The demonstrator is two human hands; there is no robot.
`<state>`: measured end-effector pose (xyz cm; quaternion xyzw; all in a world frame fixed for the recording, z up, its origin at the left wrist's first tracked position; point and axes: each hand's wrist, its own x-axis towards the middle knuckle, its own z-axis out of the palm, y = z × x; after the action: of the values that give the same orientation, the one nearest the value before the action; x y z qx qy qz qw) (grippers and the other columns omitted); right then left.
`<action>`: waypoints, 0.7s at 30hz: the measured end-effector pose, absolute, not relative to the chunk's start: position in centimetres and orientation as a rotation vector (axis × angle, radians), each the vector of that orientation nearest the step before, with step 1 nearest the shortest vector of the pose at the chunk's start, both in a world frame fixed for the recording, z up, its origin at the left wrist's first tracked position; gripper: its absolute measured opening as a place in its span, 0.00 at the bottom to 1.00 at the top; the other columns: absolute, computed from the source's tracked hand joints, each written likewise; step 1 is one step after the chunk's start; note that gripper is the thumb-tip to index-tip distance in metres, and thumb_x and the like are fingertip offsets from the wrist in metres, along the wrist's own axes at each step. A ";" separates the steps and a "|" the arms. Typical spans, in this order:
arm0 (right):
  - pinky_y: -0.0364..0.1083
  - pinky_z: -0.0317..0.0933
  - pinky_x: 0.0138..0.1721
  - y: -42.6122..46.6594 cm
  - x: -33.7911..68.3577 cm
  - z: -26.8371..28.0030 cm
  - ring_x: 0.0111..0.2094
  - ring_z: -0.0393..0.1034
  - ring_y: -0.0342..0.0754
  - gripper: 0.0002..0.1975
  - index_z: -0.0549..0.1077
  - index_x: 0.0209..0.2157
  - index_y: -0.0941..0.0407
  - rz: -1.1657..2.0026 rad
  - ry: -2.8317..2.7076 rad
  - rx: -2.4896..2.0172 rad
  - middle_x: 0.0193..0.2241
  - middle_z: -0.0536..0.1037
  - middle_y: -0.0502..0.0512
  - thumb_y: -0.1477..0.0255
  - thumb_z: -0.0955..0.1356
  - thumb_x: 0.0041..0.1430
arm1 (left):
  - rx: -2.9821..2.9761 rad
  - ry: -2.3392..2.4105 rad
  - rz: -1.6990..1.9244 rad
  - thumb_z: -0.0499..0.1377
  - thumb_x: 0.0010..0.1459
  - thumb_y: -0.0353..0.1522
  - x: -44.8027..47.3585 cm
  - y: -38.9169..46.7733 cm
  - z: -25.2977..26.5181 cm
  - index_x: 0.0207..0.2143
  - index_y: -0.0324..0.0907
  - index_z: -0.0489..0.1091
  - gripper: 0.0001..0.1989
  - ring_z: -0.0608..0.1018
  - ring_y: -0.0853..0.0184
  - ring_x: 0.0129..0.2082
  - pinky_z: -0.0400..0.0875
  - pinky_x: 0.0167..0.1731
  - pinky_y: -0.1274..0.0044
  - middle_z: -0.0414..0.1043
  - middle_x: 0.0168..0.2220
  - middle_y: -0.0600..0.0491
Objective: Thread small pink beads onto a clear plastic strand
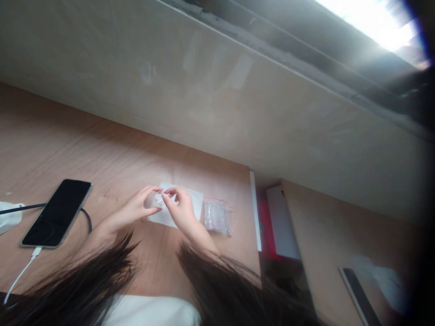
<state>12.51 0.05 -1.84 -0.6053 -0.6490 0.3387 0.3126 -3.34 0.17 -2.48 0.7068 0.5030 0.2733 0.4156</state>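
Note:
Over a white sheet [196,199], my left hand [139,204] curves its thumb and fingers around a small clear round object [158,198]. The object has a faint pinkish ring, and its exact kind is too blurred to make out. At its right edge, the thumb and forefinger of my right hand [179,206] are pinched together. Whatever lies between those fingertips is too small to see. A clear plastic bag [218,217] with a reddish top edge lies on the table just right of the sheet and my right wrist.
A phone [57,213] with a white cable [22,274] lies on the wooden table [102,154] at left, over a black cord [25,208]. A wall [204,90] runs behind. Past the table's right edge stand a red item [267,226] and another wooden surface [322,226].

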 end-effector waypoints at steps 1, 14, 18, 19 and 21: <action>0.42 0.56 0.37 -0.1 12.6 -2.0 0.34 0.63 0.43 0.06 0.69 0.31 0.56 0.876 -1.699 -1.636 0.29 0.71 0.50 0.69 0.63 0.52 | 1.776 1.262 0.684 0.57 0.48 0.35 -3.3 0.2 -2.5 0.44 0.42 0.61 0.19 0.67 0.62 0.47 0.61 0.48 0.69 0.64 0.44 0.49; 0.43 0.55 0.36 -0.8 12.9 -6.7 0.36 0.62 0.46 0.06 0.68 0.31 0.57 0.796 -1.901 -1.886 0.31 0.68 0.55 0.78 0.62 0.49 | 1.823 1.269 0.652 0.57 0.48 0.37 -3.4 0.0 -2.4 0.44 0.42 0.61 0.20 0.66 0.62 0.48 0.59 0.50 0.69 0.64 0.46 0.49; 0.42 0.55 0.35 -0.7 12.7 -6.5 0.36 0.62 0.45 0.07 0.67 0.32 0.57 0.805 -1.931 -1.849 0.32 0.68 0.55 0.79 0.62 0.49 | 1.821 1.258 0.632 0.56 0.49 0.37 -3.4 0.1 -2.2 0.44 0.42 0.60 0.20 0.66 0.62 0.49 0.58 0.50 0.69 0.64 0.46 0.49; 0.42 0.55 0.35 -0.7 12.7 -6.6 0.35 0.62 0.45 0.07 0.67 0.32 0.57 0.811 -1.942 -1.838 0.32 0.68 0.55 0.79 0.62 0.49 | 1.820 1.256 0.624 0.56 0.49 0.37 -3.4 0.1 -2.2 0.44 0.42 0.60 0.20 0.66 0.62 0.49 0.58 0.50 0.69 0.63 0.46 0.49; 0.42 0.55 0.35 -0.7 12.7 -6.8 0.35 0.62 0.45 0.07 0.68 0.31 0.57 0.814 -1.960 -1.821 0.32 0.68 0.55 0.80 0.61 0.50 | 1.818 1.260 0.620 0.56 0.49 0.37 -3.4 0.0 -2.1 0.44 0.42 0.61 0.20 0.66 0.62 0.49 0.58 0.50 0.69 0.63 0.46 0.49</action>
<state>12.68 -0.68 -6.80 -0.6415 -0.6904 0.2869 0.1719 -3.43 0.05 -2.09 0.7218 0.5002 0.2462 0.4100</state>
